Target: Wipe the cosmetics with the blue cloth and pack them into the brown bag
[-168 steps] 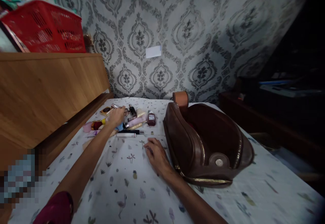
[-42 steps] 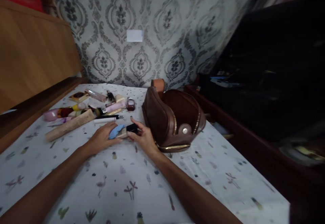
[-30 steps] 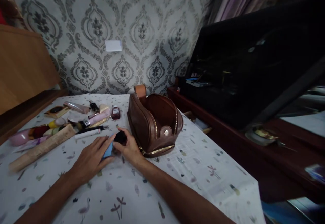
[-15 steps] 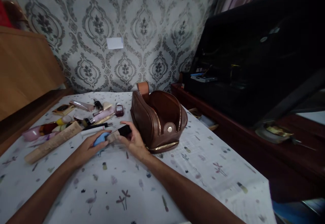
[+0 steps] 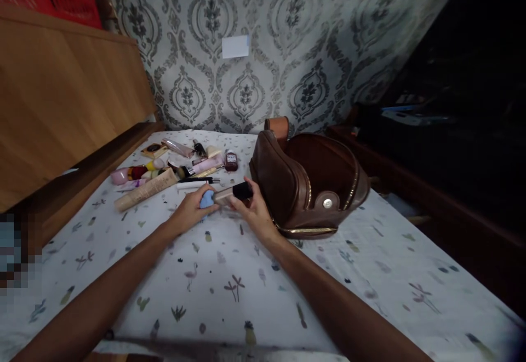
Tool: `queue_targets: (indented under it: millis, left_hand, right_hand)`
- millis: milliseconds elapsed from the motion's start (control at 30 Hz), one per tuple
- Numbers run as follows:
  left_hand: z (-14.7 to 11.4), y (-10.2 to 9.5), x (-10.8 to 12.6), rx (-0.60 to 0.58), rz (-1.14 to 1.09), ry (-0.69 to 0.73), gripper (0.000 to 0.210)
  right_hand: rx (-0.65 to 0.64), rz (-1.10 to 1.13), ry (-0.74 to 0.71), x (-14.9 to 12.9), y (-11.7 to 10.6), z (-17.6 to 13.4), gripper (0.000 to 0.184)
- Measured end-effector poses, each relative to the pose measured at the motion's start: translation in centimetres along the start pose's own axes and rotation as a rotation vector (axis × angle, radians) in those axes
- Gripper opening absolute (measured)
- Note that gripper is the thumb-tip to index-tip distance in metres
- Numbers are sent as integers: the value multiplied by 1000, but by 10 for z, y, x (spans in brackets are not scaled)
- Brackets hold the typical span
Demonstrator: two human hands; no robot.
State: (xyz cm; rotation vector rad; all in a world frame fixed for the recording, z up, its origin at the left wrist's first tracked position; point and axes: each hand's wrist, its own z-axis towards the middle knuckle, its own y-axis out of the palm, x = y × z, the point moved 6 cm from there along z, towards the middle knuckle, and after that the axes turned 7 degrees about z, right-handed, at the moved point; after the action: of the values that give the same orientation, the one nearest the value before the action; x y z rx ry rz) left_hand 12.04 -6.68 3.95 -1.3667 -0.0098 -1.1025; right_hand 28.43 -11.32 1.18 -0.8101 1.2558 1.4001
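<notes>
My left hand [image 5: 192, 208] is closed on a small blue sponge [image 5: 206, 199]. In my right hand [image 5: 257, 208] I hold a foundation bottle [image 5: 224, 195] with a black cap, tilted sideways so its base meets the sponge. Just right of my right hand stands a brown leather toiletry bag [image 5: 283, 187], its zipped top gaping wide. A beige tube [image 5: 146, 189] lies left of my hands, and a black pen [image 5: 200, 180] rests just behind them. Farther back is a small dark red bottle [image 5: 230, 160].
Several cosmetics, among them a pink tube [image 5: 207, 164] and a compact [image 5: 154, 149], lie at the table's back left. A wooden cabinet [image 5: 74, 93] borders the left side. The patterned tablecloth [image 5: 213, 280] covers the table; dark furniture stands right.
The view has swung left, so the table's contents sit farther right in the picture. Both hands keep their hold on the sponge and the bottle.
</notes>
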Motion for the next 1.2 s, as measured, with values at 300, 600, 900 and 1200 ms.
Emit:
queue_targets:
  millis: [300, 600, 900, 1200]
  left_hand:
    - [-10, 5, 15, 62, 455, 242, 32]
    - [-14, 17, 42, 159, 469, 453, 53]
    - [-10, 17, 22, -12, 496, 329, 50]
    - [-9, 11, 14, -81, 599, 298, 50]
  right_hand:
    - [117, -26, 25, 7, -11, 1, 66]
    - [-93, -117, -39, -2, 4, 2, 53]
    - [-71, -172, -38, -6, 4, -1, 62]
    - [-37, -202, -48, -2, -2, 3, 58]
